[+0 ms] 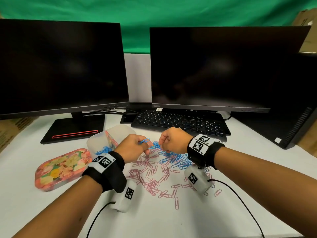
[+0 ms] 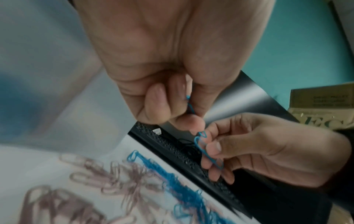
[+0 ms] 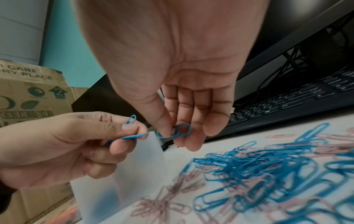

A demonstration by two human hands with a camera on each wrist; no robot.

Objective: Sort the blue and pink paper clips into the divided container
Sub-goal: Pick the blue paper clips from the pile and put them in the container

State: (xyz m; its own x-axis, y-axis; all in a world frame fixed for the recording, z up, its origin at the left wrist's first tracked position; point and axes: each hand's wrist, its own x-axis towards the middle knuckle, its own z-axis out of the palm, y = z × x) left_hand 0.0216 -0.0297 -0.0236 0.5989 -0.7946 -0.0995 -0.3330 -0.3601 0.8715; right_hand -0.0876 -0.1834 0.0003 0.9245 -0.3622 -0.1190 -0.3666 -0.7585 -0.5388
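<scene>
A loose heap of blue paper clips [image 1: 173, 158] and scattered pink paper clips [image 1: 151, 176] lies on the white table. A translucent divided container [image 1: 106, 140] stands at the back left, with blue clips in its near compartment and pink ones in the far one. My left hand [image 1: 143, 143] pinches a few blue clips [image 3: 132, 121] just right of the container. Close beside it, my right hand [image 1: 162, 146] pinches one blue clip [image 3: 174, 131] between thumb and fingers, above the blue heap. Both hands are raised off the table.
A floral tin lid [image 1: 63, 169] lies left of the clips. Behind them are a black keyboard [image 1: 180, 122], two dark monitors, and the left monitor's base [image 1: 73, 127]. A PC tower [image 1: 291, 126] stands at the right. Camera cables trail from both wrists.
</scene>
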